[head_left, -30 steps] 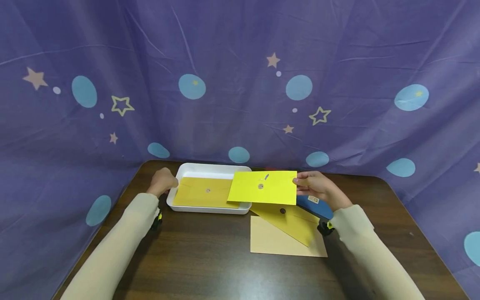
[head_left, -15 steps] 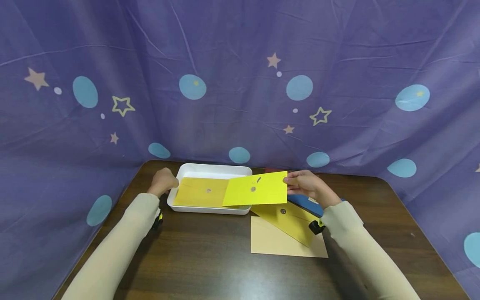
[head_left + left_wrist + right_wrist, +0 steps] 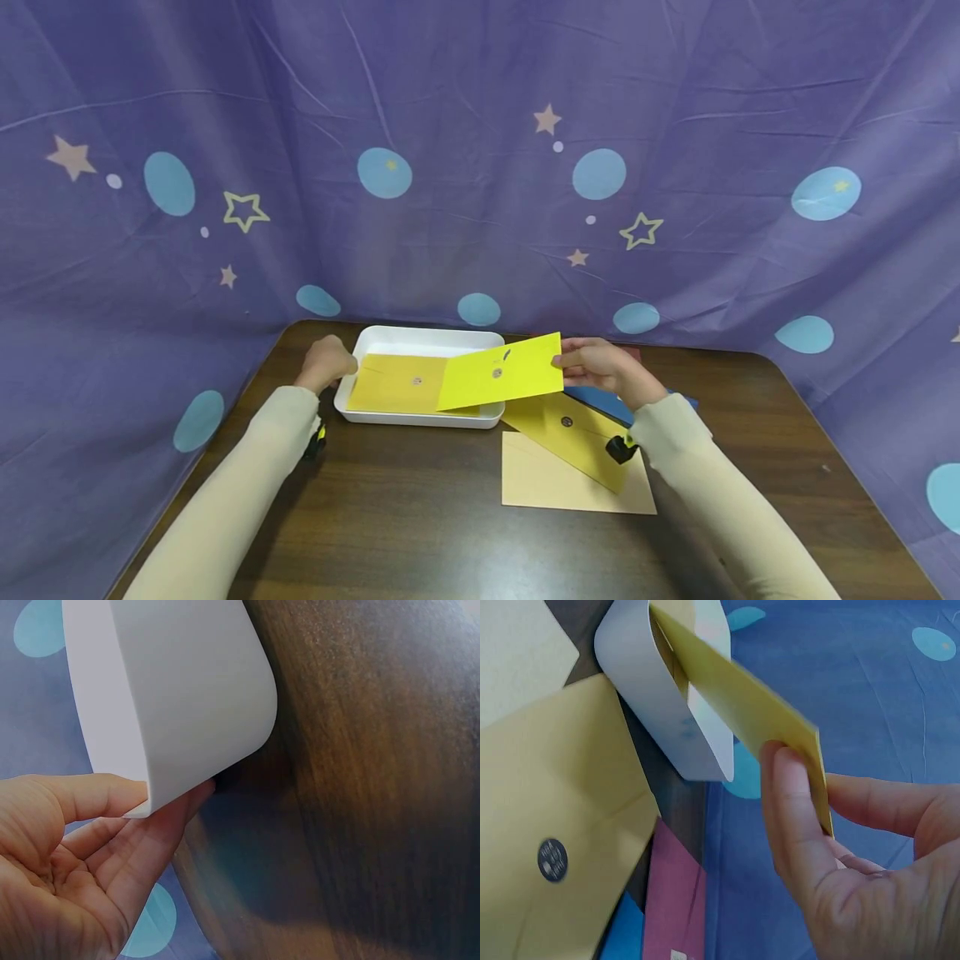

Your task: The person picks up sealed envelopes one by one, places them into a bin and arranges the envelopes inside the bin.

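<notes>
My left hand (image 3: 327, 362) grips the left rim of a white tray (image 3: 420, 421); in the left wrist view the thumb lies inside the tray wall (image 3: 202, 690) and the fingers reach beneath. A mustard-yellow envelope (image 3: 393, 383) with a small round sticker lies in the tray. Pinched by its right end in my right hand (image 3: 606, 368) is a bright yellow envelope (image 3: 517, 367). It tilts down leftward, its left end over the tray and overlapping the envelope inside. The right wrist view shows this envelope (image 3: 742, 690) between thumb and fingers, its far end at the tray.
Right of the tray, a darker yellow envelope (image 3: 581, 442) with a round dark sticker overlaps a cream envelope (image 3: 543, 475). Behind them lie a blue envelope (image 3: 611, 406) and a red one (image 3: 676, 900). A purple patterned curtain (image 3: 480, 167) hangs behind the brown table (image 3: 390, 500).
My right hand has moved left with the bright yellow envelope, bringing it further over the tray and tilting its left end down. The left hand and the tray have stayed put.
</notes>
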Available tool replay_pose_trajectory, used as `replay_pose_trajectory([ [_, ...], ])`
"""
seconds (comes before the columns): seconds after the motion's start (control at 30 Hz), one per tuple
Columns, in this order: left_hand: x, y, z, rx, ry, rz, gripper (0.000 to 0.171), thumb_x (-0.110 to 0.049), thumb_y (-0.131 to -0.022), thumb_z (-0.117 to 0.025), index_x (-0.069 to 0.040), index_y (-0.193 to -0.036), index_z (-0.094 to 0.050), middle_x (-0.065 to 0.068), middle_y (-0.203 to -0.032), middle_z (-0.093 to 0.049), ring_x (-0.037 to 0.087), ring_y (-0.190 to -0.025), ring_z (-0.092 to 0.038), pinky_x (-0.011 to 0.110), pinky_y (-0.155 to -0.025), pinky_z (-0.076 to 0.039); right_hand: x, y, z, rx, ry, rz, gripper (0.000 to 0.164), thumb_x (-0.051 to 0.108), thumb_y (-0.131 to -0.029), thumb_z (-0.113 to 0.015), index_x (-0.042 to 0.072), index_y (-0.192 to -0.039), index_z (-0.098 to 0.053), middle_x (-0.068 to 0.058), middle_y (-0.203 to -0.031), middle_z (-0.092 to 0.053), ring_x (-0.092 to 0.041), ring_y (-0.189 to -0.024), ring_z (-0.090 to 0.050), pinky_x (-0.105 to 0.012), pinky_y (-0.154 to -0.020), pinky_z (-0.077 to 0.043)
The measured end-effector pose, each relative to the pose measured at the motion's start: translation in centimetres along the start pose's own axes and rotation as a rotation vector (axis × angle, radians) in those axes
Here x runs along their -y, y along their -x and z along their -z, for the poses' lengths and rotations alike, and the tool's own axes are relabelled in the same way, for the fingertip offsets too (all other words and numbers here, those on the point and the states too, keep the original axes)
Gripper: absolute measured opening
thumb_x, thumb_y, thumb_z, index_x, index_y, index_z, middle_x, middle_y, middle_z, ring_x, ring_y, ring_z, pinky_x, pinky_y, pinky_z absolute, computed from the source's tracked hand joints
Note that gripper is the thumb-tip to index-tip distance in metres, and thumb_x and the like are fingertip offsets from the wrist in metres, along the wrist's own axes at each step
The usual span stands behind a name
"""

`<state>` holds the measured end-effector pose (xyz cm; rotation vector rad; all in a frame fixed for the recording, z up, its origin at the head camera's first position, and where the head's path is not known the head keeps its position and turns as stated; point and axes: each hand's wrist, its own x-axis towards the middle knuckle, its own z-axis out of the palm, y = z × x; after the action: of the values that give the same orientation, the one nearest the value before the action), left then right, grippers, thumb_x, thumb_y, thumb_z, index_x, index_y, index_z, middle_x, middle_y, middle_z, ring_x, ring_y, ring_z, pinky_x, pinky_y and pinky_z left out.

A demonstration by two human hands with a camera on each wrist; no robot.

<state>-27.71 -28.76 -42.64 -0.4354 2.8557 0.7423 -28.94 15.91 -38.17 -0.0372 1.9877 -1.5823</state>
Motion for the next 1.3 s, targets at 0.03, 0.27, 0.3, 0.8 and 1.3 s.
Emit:
replay_pose_trajectory([
  [0.03,0.0,0.0,0.0,0.0,-0.002,-0.002,0.023,-0.005,-0.081,-0.055,0.013,-0.093,-0.063,0.021,-0.081,-0.064,0.025,-0.057,-0.065,0.027,-0.046,-0.051,-0.1,-0.1,-0.1,0.006,-0.006,-0.003,0.064,0.007,-0.104,-0.055,-0.001,-0.159,-0.024,-0.005,-0.111,-0.062,-0.009,-0.083,-0.065,-0.024,-0.081,-0.061],
  [0.27,0.0,-0.2,0.1,-0.005,-0.002,-0.008,0.019,-0.004,-0.081,-0.053,0.011,-0.089,-0.063,0.02,-0.08,-0.064,0.024,-0.056,-0.065,0.026,-0.046,-0.05,-0.9,-0.6,-1.0,0.018,0.014,0.0,0.058,0.006,-0.105,-0.053,-0.013,-0.153,-0.028,-0.023,-0.131,-0.063,-0.006,-0.082,-0.069,-0.022,-0.08,-0.061],
  [0.3,0.0,-0.2,0.1,-0.004,0.0,-0.008,0.019,-0.003,-0.081,-0.053,0.01,-0.089,-0.063,0.02,-0.08,-0.064,0.024,-0.055,-0.065,0.026,-0.046,-0.05,-1.0,-0.7,-1.2,0.007,0.011,0.0,0.053,0.006,-0.104,-0.054,-0.014,-0.15,-0.034,-0.02,-0.12,-0.068,-0.006,-0.079,-0.069,-0.022,-0.079,-0.062],
  [0.8,0.0,0.0,0.0,-0.002,0.007,-0.011,0.018,-0.003,-0.081,-0.055,0.011,-0.088,-0.064,0.017,-0.074,-0.061,0.022,-0.054,-0.06,0.024,-0.045,-0.049,-0.8,-1.4,-4.0,-0.123,-0.101,-0.026,0.036,0.003,-0.097,-0.066,-0.012,-0.129,-0.061,-0.002,-0.076,-0.072,-0.011,-0.068,-0.071,-0.032,-0.081,-0.064],
  [1.3,0.2,-0.1,-0.2,-0.033,0.003,-0.043,0.02,-0.004,-0.08,-0.054,0.011,-0.088,-0.063,0.02,-0.077,-0.062,0.022,-0.054,-0.062,0.025,-0.045,-0.05,-0.4,-2.3,-6.4,-0.101,-0.101,-0.013,0.038,0.0,-0.097,-0.063,-0.013,-0.132,-0.056,-0.005,-0.084,-0.067,-0.011,-0.07,-0.068,-0.021,-0.067,-0.062],
])
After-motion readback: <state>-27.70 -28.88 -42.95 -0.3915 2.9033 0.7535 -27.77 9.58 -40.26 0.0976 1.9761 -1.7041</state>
